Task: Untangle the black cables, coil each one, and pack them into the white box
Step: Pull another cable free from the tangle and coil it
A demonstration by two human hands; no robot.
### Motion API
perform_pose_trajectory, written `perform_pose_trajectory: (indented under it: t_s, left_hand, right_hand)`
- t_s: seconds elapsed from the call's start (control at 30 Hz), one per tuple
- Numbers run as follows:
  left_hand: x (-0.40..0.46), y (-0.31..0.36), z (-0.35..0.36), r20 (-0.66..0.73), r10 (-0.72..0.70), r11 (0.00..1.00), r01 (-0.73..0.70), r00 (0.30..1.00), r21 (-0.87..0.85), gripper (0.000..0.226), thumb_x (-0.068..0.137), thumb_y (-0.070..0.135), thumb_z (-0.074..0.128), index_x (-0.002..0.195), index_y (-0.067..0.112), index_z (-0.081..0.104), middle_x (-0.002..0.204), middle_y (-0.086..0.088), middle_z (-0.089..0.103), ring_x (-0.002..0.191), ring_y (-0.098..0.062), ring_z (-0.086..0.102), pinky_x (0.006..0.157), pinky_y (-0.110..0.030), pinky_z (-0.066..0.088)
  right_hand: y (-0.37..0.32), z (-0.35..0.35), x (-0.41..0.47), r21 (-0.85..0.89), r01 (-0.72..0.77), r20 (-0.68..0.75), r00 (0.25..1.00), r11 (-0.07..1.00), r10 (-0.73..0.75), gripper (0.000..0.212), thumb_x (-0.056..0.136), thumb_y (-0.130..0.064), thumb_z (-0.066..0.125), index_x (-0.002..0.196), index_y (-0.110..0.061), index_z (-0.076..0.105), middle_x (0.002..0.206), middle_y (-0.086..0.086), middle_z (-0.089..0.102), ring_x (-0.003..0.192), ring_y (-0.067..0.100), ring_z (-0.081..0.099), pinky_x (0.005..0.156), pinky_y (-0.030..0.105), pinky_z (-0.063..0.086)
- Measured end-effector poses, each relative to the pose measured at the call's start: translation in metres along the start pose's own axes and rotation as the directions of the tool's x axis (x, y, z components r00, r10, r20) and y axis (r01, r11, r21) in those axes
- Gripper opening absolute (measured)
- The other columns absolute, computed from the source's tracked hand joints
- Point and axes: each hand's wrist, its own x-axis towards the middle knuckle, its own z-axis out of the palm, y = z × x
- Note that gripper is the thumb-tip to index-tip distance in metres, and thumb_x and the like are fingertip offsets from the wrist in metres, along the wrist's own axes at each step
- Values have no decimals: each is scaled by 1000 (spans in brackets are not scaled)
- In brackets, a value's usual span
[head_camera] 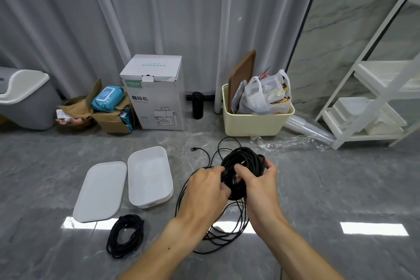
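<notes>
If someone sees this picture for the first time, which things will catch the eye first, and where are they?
First come the two hands at centre: the left hand and right hand both grip a thick black cable bundle, with loose loops trailing on the floor below. To the left lie the open white box and its lid side by side, and a coiled black cable rests in front of the lid.

I've got two bare forearms coming up from the bottom centre of the frame, no sleeves in sight. No watch, no rings, no gloves on the left hand (205, 185) or the right hand (259, 185). There's one small dark mole on the left forearm, lower centre.
</notes>
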Motion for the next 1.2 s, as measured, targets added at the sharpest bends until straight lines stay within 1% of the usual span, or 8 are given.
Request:
perform_pose_trajectory:
  t_s: [0.17,0.33,0.43,0.5,0.63,0.87,1.03,1.2]
  left_hand:
    - [5,-3,-3,-28,8,999,-9,1000,-41,36,89,17,55,123,22,65,102,-6,70,100,-20,62,89,-34,48]
    - [5,-8,-5,-145,152,988,-154,978,-7,23,94,18,57,113,16,70,94,1,73,96,-18,59,82,-23,43]
    - [4,-13,2,-173,196,978,-205,965,-37,32,102,20,49,132,16,61,122,6,68,119,-17,57,100,-21,41]
    - [2,-11,0,-133,160,978,-175,978,-109,43,106,28,35,147,18,45,143,6,54,134,-8,45,111,-24,35]
    - [4,-13,-11,-93,68,965,-89,993,-245,47,105,35,37,151,28,34,145,13,47,131,0,40,100,-8,28]
    - [6,-27,-13,52,-34,897,53,998,-440,55,99,46,49,150,43,28,127,39,42,126,6,43,107,-22,36]
    - [12,-23,-22,149,-173,697,228,974,-680,30,96,53,48,126,52,52,118,21,62,108,7,59,103,-27,45]
    - [16,-18,-34,425,-233,372,484,875,-792,44,97,60,41,116,30,66,100,-6,74,84,-23,71,86,-43,57]
  right_hand:
    - [-9,-7,5,171,-77,74,995,982,65,56,87,7,61,135,-10,37,67,1,61,60,13,57,76,35,48]
    - [-15,-7,10,429,-155,113,987,890,118,47,87,13,57,125,-9,41,73,10,59,53,15,54,58,31,53]
    - [-15,-7,11,547,-255,236,961,798,145,36,87,8,58,117,-6,46,74,10,58,55,15,54,61,32,55]
    - [-15,-5,7,540,-322,336,930,778,151,15,85,2,59,99,-2,57,71,8,58,57,13,54,71,32,55]
    - [-19,-2,-1,494,-332,385,912,804,139,3,79,0,60,77,-2,61,68,9,55,60,16,59,70,32,57]
    - [-18,0,-6,343,-303,389,907,889,159,42,77,10,60,114,-5,49,70,10,58,61,18,56,79,41,49]
    - [-16,3,-11,225,-312,383,899,923,210,35,83,10,58,112,-8,50,66,8,57,55,17,53,73,40,48]
    - [-19,2,-11,192,-351,462,856,917,231,40,75,6,66,110,-8,50,63,8,50,57,19,50,71,40,50]
